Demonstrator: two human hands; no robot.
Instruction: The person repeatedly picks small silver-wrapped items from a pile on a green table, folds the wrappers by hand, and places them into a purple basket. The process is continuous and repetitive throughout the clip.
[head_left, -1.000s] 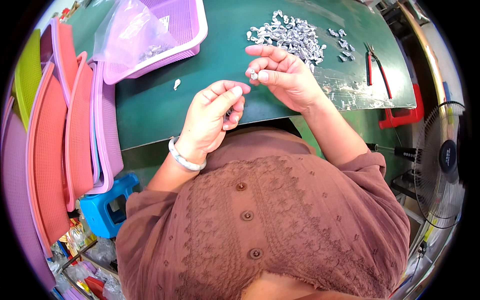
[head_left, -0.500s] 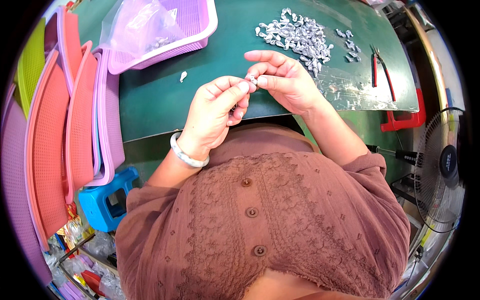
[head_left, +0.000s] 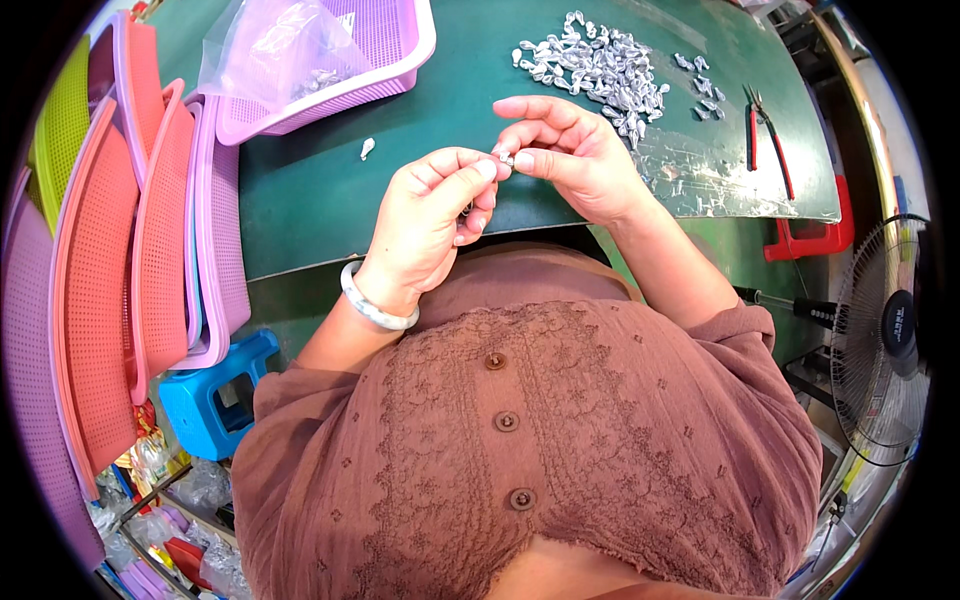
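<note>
Shiny metal pieces (head_left: 600, 65), matt green tabletop (head_left: 420, 130)

I can't make out the small silvery piece (head_left: 507, 158) pinched between my left hand (head_left: 432, 215) and right hand (head_left: 572, 160); fingertips cover most of it and it is too tiny to tell its shape. The clear bag (head_left: 283, 48) in the purple basket (head_left: 385, 60) blurs its contents, and the basket runs off the top edge. The fan (head_left: 885, 335) is cut by the dark rim at right
</note>
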